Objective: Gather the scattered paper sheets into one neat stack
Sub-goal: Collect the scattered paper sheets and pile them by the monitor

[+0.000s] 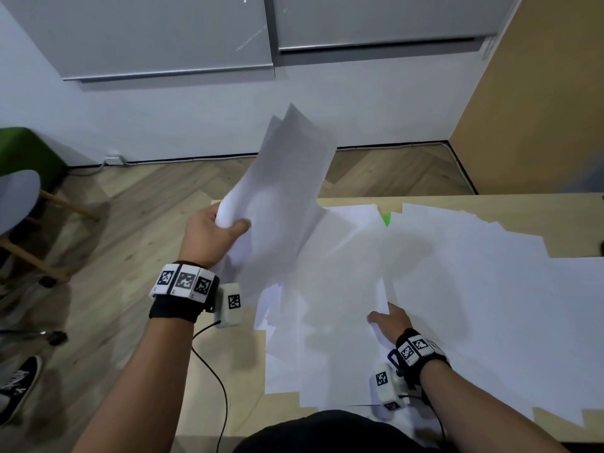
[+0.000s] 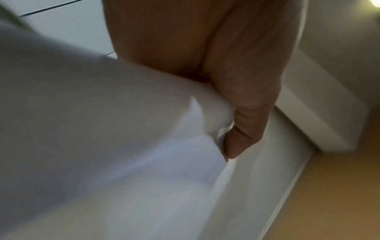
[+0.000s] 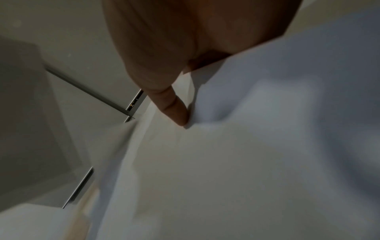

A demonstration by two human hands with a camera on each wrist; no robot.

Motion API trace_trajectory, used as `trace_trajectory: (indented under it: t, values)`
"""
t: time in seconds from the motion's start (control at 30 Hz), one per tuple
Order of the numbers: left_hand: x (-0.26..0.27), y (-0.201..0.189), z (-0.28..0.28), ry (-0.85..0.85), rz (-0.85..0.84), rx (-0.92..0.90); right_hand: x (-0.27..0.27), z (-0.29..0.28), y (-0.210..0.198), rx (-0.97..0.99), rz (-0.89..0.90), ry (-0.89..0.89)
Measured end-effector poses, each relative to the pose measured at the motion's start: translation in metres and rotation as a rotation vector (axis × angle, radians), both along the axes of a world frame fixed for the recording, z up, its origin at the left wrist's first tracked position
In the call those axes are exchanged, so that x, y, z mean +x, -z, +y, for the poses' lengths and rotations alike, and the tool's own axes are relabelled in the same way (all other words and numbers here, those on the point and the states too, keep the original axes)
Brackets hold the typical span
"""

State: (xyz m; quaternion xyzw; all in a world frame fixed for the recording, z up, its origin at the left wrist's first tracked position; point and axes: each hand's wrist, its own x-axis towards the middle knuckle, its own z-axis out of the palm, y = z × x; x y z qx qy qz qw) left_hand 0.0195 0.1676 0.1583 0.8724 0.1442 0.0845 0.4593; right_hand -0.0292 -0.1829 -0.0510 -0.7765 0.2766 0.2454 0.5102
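Observation:
My left hand (image 1: 228,220) grips a bunch of white sheets (image 1: 287,178) by their lower left edge, thumb on top, and holds them tilted up above the table's left end. In the left wrist view the thumb (image 2: 236,138) presses into the curled held sheets (image 2: 102,129). Many more loose sheets (image 1: 457,289) lie overlapping across the light wooden table (image 1: 572,217). My right hand (image 1: 389,317) lies low on the near part of this spread. Its thumb (image 3: 174,107) is stretched out on the paper, and a sheet's edge (image 3: 287,65) covers its fingers.
A small green mark (image 1: 385,219) shows between sheets at the table's far side. Left of the table are wood floor, a wooden stool (image 1: 19,204), a green seat (image 1: 23,148) and a shoe (image 1: 19,384). A black cable (image 1: 215,371) hangs from my left wrist.

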Motion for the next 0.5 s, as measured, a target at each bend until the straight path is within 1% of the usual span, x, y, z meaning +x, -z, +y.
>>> trace_trajectory:
  t: [0.1, 0.17, 0.27, 0.33, 0.4, 0.47, 0.5]
  values:
    - [-0.006, -0.013, 0.001, -0.039, -0.069, -0.145, 0.0, -0.001, 0.006, 0.04, 0.004, 0.041]
    - [-0.01, -0.019, 0.004, -0.072, -0.12, -0.244, 0.001, -0.004, 0.017, 0.067, -0.003, 0.06]
    - [-0.016, -0.014, 0.006, -0.084, -0.132, -0.452, -0.001, -0.002, 0.002, 0.029, -0.01, 0.034]
    - [-0.02, 0.005, 0.001, -0.11, -0.028, -0.523, 0.001, -0.002, -0.003, -0.003, -0.001, 0.025]
    - [-0.028, 0.034, -0.006, -0.109, 0.156, -0.585, 0.004, -0.002, -0.006, -0.021, 0.009, 0.006]
    - [-0.038, 0.069, -0.013, -0.043, 0.351, -0.562, 0.006, -0.004, -0.002, -0.014, 0.032, 0.026]
    - [-0.044, 0.085, -0.017, -0.018, 0.453, -0.537, 0.006, -0.004, -0.002, 0.008, 0.028, 0.065]
